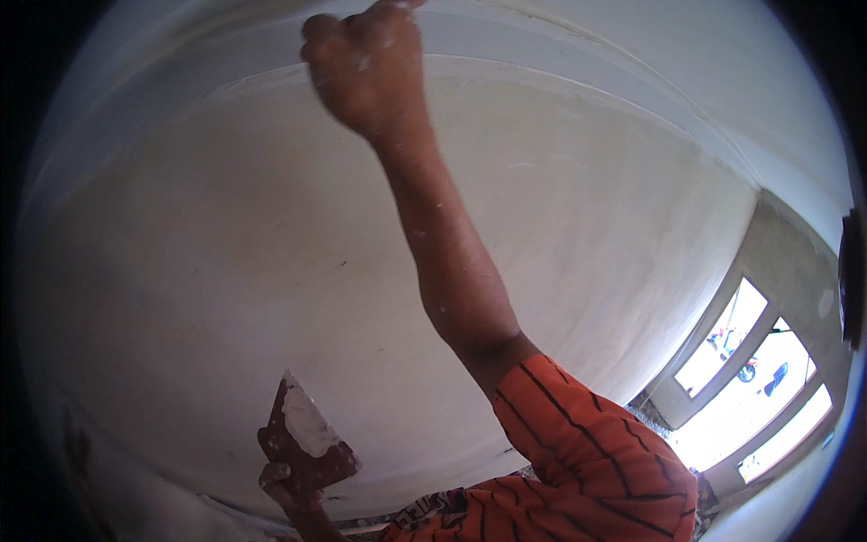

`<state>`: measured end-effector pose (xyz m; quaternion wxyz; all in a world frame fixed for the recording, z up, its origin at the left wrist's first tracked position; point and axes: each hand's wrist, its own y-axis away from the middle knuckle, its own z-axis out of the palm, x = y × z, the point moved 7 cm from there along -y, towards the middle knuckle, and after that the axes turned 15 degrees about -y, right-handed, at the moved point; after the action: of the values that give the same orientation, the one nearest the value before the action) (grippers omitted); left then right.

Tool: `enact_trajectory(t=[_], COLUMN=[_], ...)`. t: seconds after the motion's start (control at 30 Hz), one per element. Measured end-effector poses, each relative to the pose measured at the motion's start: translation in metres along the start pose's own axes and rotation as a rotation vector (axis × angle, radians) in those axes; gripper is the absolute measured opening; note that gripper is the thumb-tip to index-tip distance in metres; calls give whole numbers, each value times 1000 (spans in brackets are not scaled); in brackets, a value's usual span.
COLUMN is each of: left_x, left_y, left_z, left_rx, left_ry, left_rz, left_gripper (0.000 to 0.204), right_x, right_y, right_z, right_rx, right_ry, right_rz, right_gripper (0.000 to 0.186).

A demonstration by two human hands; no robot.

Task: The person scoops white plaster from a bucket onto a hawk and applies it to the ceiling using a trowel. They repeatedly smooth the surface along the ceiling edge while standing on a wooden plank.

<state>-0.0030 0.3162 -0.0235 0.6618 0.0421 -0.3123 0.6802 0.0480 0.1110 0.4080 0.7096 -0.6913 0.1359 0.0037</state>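
At the top, my right hand (368,68) is raised at the end of an outstretched arm, in front of the band where the wall meets the ceiling. Its fingers are curled closed; whatever they may grip is hidden or beyond the upper edge. White smears mark its skin. Low and left of centre, my left hand (291,490) grips a dark reddish-brown, roughly triangular plate (293,452) by its lower side. A thick lump of white putty (309,423) lies on the plate's face. Behind both hands spreads a pale, smooth wall (244,244).
A white ceiling (722,81) curves overhead, with a trim line (623,50) along it. To the right stands a grey wall (795,244) with bright window openings (727,339); a motorcycle (747,371) is visible outside. Rubble (648,414) lies at the wall's foot.
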Motion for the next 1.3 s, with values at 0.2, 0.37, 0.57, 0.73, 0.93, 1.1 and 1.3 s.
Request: enact_trajectory(t=[0.2, 0.37, 0.57, 0.73, 0.93, 1.1, 1.3], left_x=[3, -5, -5, -10, -13, -10, -3], left_y=[3, 1, 9, 9, 16, 13, 12], left_z=[17, 23, -5, -16, -36, -17, 5], left_rx=[87, 87, 215, 122, 201, 197, 260], left_ry=[-51, 24, -57, -29, 24, 36, -24], left_rz=[103, 39, 141, 131, 50, -32, -6], left_gripper=[63, 59, 57, 60, 60, 60, 59], right_x=[8, 25, 33, 44, 17, 10, -2], right_y=[84, 238, 311, 202, 62, 25, 9], right_z=[40, 42, 4, -40, -62, -104, -175], right_rx=[-470, -1316, -1604, -869, -459, -351, -116], right_ry=[-21, -104, -44, 618, 1010, 1228, 1319], right_rz=[-165, 107, 248, -131, -124, -242, -190], right_gripper=[63, 73, 75, 69, 69, 72, 74])
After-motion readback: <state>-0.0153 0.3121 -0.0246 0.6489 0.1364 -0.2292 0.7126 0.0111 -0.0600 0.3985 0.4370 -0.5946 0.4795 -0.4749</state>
